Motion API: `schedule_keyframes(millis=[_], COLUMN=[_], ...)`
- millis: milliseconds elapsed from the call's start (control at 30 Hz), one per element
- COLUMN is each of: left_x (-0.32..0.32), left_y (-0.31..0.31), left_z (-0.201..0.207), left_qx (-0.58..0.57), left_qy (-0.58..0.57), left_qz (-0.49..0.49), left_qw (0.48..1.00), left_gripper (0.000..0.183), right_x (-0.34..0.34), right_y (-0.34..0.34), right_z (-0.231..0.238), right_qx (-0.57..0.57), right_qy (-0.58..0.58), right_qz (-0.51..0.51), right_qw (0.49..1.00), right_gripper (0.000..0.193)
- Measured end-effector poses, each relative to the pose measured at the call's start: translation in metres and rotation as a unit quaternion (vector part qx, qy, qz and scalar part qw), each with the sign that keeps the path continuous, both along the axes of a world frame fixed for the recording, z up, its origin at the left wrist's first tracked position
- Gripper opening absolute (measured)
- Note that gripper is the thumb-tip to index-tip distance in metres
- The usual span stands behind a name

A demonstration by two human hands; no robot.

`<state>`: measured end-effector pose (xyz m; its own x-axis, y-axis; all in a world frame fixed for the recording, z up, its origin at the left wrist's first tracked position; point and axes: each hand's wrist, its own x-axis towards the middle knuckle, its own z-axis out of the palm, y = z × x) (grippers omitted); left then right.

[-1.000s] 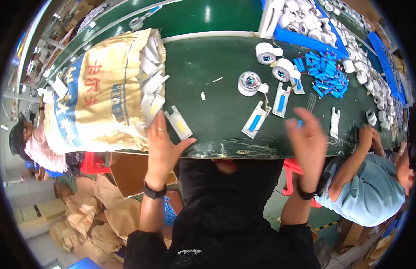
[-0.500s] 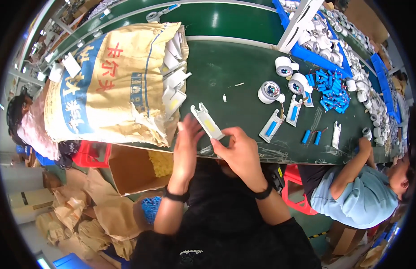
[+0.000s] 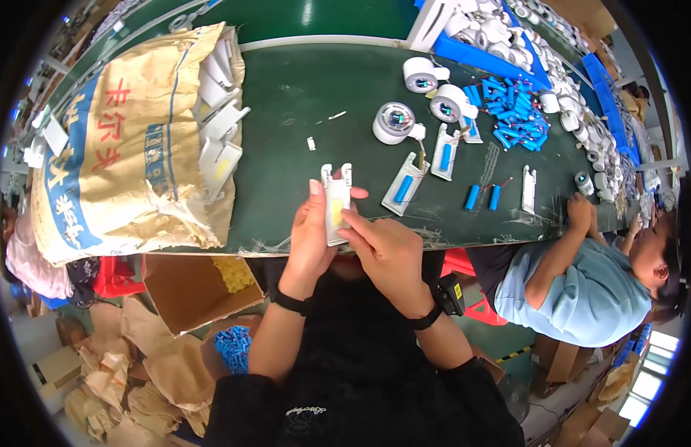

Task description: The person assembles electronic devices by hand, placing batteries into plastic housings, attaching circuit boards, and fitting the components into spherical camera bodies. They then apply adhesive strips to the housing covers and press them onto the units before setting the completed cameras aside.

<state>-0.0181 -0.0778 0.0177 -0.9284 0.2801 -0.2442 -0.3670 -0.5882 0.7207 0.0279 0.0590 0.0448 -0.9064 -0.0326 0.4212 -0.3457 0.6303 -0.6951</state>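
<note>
A white plastic lamp housing (image 3: 327,227) with a yellow strip inside stands nearly upright in the picture, its two-pronged end pointing away from me. My left hand (image 3: 307,237) is closed round its left side, with the thumb along the edge and fingertips showing beyond the far right side. My right hand (image 3: 394,252) pinches the near right edge, its index finger over the yellow strip; its thumb is partly hidden. To the right lie similar white housings (image 3: 396,205) with blue battery cells (image 3: 403,189) in them, wired to round white lamp heads (image 3: 394,123).
A large printed sack (image 3: 129,149) of white housings lies at the left. Beyond the lamp heads are a heap of blue cells (image 3: 520,112) and a blue bin (image 3: 494,63) of white parts. A co-worker in a light-blue top (image 3: 576,279) sits at the right. An open carton (image 3: 185,294) is below the table edge.
My left hand, open beside the housing before, has closed on it. The housing has turned from slanted to nearly upright. My right fingers have shifted onto its near right edge. The whole view has shifted.
</note>
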Motion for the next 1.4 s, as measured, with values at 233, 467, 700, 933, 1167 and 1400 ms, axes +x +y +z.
schedule_keyframes(millis=[233,467,700,933,1167,1400], left_x=[0.003,0.001,0.001,0.001,0.001,0.000], left_y=[0.002,-0.006,-0.003,-0.005,-0.009,0.002], left_z=[0.000,-0.005,0.004,-0.003,-0.005,0.003], left_qx=[-0.014,0.008,0.000,-0.007,-0.017,-0.074], left_qy=[-0.011,-0.007,-0.018,-0.010,-0.006,-0.007], left_qz=[0.006,-0.023,0.005,0.006,-0.012,-0.034], left_qw=[1.000,1.000,1.000,1.000,1.000,0.997], left_gripper=[0.073,0.073,0.067,0.066,0.066,0.067], right_x=[0.000,-0.002,0.003,0.001,-0.005,0.009], right_y=[-0.005,-0.008,-0.012,-0.017,-0.022,0.040], right_z=[-0.010,-0.010,-0.001,-0.005,-0.010,0.008], right_qx=[0.011,-0.040,-0.012,-0.007,0.001,-0.127], right_qy=[0.016,-0.023,-0.001,0.025,0.057,0.024], right_qz=[-0.007,0.000,-0.004,-0.007,-0.010,-0.182], right_qw=[1.000,0.999,1.000,1.000,0.998,0.975], right_gripper=[0.024,0.023,0.018,0.016,0.018,0.013])
